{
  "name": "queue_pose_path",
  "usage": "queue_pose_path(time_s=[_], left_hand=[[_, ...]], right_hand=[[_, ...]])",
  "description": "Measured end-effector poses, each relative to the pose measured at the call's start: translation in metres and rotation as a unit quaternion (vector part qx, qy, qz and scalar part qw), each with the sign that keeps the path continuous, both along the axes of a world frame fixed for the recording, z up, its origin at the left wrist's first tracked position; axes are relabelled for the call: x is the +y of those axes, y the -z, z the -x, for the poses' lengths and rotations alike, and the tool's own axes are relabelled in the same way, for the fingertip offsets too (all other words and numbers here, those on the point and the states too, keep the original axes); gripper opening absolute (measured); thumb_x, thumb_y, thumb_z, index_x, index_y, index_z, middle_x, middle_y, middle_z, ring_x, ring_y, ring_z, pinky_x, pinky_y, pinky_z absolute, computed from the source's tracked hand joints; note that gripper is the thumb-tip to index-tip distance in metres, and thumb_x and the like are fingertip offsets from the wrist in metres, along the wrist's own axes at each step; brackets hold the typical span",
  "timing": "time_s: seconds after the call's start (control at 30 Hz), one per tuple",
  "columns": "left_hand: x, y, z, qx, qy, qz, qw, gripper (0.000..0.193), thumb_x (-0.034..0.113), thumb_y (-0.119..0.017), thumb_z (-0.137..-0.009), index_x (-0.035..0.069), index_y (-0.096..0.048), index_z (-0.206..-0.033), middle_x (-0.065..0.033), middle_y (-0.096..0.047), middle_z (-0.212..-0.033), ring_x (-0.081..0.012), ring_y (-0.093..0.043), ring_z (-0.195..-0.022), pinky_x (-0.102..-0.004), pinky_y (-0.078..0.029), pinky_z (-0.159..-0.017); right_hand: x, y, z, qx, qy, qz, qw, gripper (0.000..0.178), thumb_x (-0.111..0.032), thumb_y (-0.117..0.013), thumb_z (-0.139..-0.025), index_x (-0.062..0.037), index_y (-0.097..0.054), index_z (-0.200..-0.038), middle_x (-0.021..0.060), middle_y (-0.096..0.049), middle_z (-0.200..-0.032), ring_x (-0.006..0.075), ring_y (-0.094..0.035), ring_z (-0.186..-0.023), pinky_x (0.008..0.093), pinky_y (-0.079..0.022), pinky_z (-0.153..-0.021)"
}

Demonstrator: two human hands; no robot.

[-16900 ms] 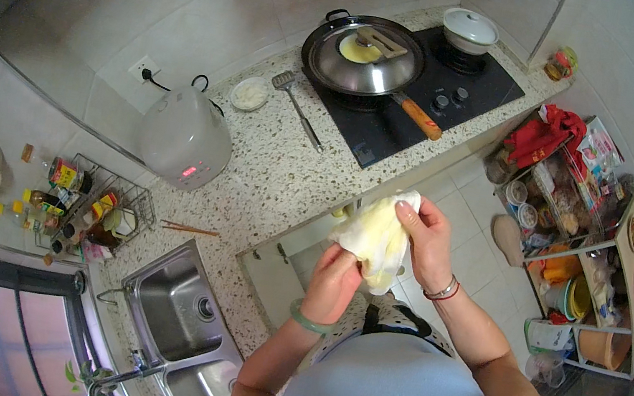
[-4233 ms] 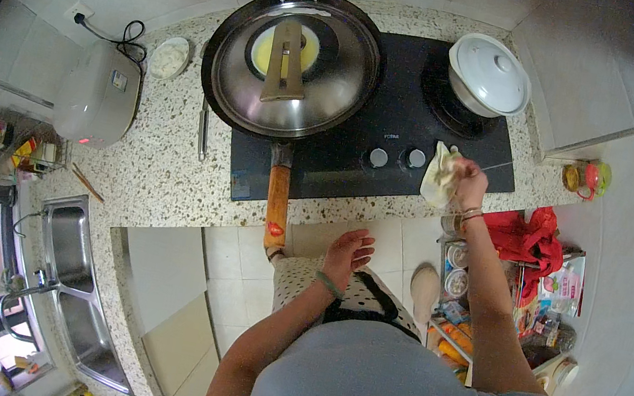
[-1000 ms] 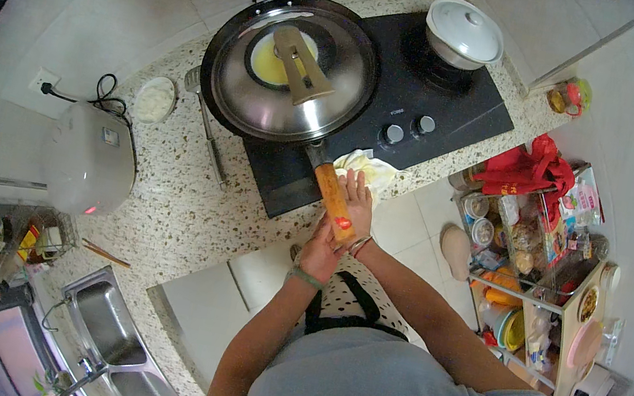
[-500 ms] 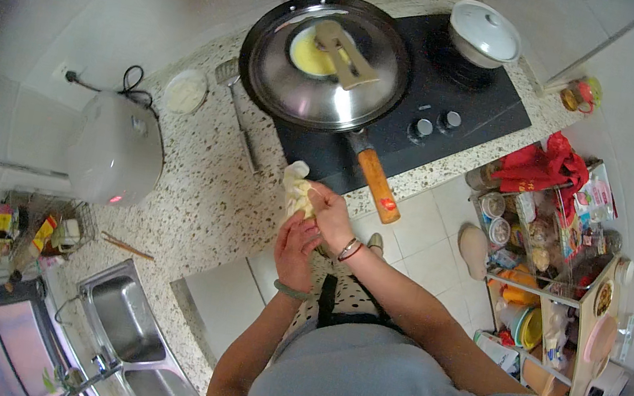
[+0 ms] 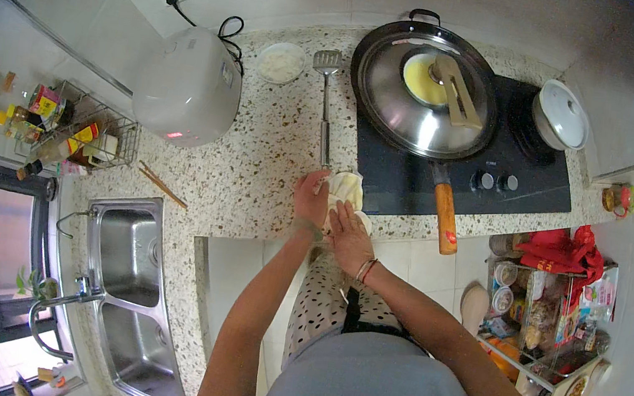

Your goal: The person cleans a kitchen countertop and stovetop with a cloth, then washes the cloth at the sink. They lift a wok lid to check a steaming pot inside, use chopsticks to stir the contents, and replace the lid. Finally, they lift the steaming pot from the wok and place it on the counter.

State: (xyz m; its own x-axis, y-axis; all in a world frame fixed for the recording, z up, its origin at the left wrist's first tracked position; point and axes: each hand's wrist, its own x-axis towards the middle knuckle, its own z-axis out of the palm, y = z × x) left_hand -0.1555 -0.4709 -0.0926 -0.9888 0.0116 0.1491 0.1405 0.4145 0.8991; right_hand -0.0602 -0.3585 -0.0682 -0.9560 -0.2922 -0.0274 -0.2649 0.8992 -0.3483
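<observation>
A cream-coloured cloth (image 5: pixel 346 190) lies folded and rumpled on the counter's front edge, just left of the black cooktop. My right hand (image 5: pixel 350 238) rests flat on its near part, fingers stretched out. My left hand (image 5: pixel 311 200) stands at the cloth's left side, fingers slightly bent and apart, their tips close to the end of the spatula's handle. The metal spatula (image 5: pixel 327 106) lies on the counter beyond it. On the cooktop sits a wok (image 5: pixel 359 91) with a wooden handle, covered by a domed steel lid (image 5: pixel 430 133).
Tan tongs or a clip (image 5: pixel 458 96) lie across the lid. Right of the wok stands a white lidded pot (image 5: pixel 560 115). A white appliance (image 5: pixel 188 86), a small dish (image 5: pixel 281 63), chopsticks (image 5: pixel 163 185) and a double sink (image 5: pixel 123 249) are at left. A loaded rack (image 5: pixel 552 307) stands at right.
The cloth, bunched between both hands before, now lies spread lower on the counter. My right hand has flattened onto it, and my left has moved to its side. The view has swung left.
</observation>
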Motion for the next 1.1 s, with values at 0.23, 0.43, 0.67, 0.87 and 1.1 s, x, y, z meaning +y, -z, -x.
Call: queue_pose_path(time_s=[0.23,0.43,0.67,0.87,1.1], left_hand=[[0.010,-0.014,0.065,0.013,0.026,0.258,0.966,0.033,0.016,-0.067,-0.077,0.015,-0.060,-0.109,-0.0121,-0.052,-0.100,-0.0318,-0.055,-0.087,-0.0413,-0.048,-0.075],[-0.003,-0.030,0.111,-0.097,0.091,0.283,0.950,0.039,0.012,-0.068,-0.073,0.019,-0.059,-0.110,-0.0162,-0.051,-0.097,-0.0348,-0.057,-0.082,-0.0435,-0.049,-0.069],[-0.025,-0.042,0.153,-0.038,0.127,0.161,0.978,0.036,0.012,-0.065,-0.074,0.016,-0.058,-0.109,-0.0181,-0.052,-0.090,-0.0360,-0.056,-0.076,-0.0421,-0.049,-0.067],[-0.039,-0.040,0.162,0.019,0.129,0.101,0.986,0.041,0.014,-0.072,-0.072,0.015,-0.058,-0.111,-0.0175,-0.057,-0.089,-0.0334,-0.057,-0.072,-0.0397,-0.048,-0.063],[-0.052,-0.047,0.164,-0.024,0.135,-0.002,0.991,0.041,0.004,-0.069,-0.073,0.013,-0.059,-0.112,-0.0118,-0.055,-0.086,-0.0216,-0.056,-0.060,-0.0325,-0.047,-0.058]], right_hand=[[-0.017,-0.004,0.021,-0.041,0.031,-0.017,0.999,0.058,-0.025,-0.040,-0.094,0.0009,-0.019,-0.141,0.0223,-0.010,-0.148,0.0376,-0.006,-0.138,0.0458,-0.015,-0.110],[-0.031,-0.002,0.080,-0.031,0.069,-0.025,0.997,0.055,-0.024,-0.042,-0.092,0.0007,-0.026,-0.139,0.0210,-0.013,-0.148,0.0381,-0.009,-0.138,0.0474,-0.016,-0.110],[-0.037,0.014,0.167,0.020,0.151,-0.055,0.987,0.055,-0.022,-0.044,-0.089,-0.0037,-0.029,-0.139,0.0184,-0.021,-0.147,0.0362,-0.015,-0.137,0.0463,-0.020,-0.109],[-0.025,0.017,0.267,-0.008,0.176,-0.093,0.980,0.074,-0.021,-0.056,-0.081,-0.0083,-0.020,-0.144,0.0146,-0.014,-0.150,0.0343,-0.011,-0.139,0.0452,-0.018,-0.110],[0.012,0.053,0.372,0.071,0.163,-0.151,0.972,0.057,-0.006,-0.044,-0.080,-0.0039,-0.034,-0.137,0.0165,-0.022,-0.146,0.0365,-0.018,-0.135,0.0434,-0.018,-0.110]])
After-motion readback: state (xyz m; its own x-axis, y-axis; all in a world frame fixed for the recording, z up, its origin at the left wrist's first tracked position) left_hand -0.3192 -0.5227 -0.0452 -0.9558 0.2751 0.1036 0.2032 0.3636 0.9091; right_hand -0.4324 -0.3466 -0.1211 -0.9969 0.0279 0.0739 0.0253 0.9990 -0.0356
